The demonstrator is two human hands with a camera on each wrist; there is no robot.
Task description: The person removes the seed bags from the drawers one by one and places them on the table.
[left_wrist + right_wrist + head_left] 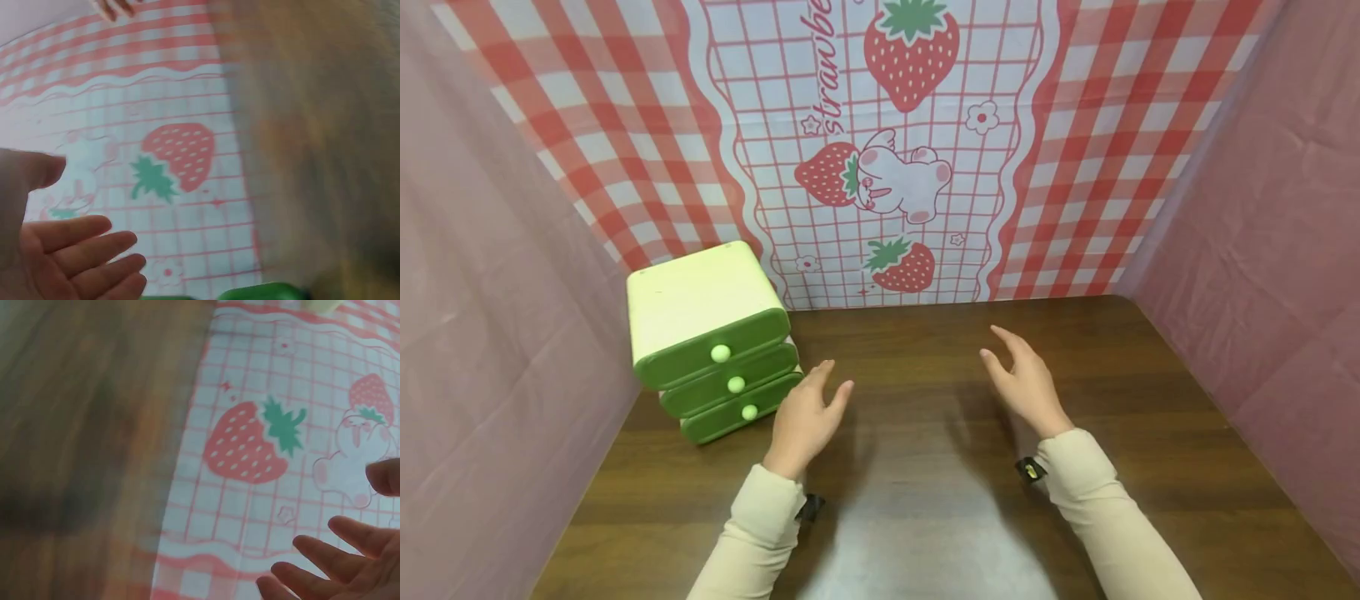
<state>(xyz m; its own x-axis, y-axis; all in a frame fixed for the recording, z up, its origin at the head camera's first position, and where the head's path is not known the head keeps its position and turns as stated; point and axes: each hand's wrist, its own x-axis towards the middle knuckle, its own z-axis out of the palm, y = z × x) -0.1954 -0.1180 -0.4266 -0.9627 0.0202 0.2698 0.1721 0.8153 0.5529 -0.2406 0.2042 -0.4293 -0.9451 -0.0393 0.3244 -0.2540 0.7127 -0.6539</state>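
In the head view a small chest of drawers (707, 292) with a pale yellow-green top and three dark green fronts stands at the left of the table. Each front has a round light-green knob (721, 354). My left hand (805, 425) is raised just right of the drawers, overlapping the lowest one in this view, and holds nothing. My right hand (1026, 385) hovers over the right half of the table, also holding nothing. Both wrist views show extended fingers spread apart, on the left hand (81, 256) and on the right hand (344, 562).
The brown wooden table (910, 467) ends at a backdrop (760, 167) with red checks, strawberries and a white cartoon animal. Pink cloth (1247, 250) hangs on the right and another pink cloth (497, 317) on the left. The drawers stand close to the left cloth.
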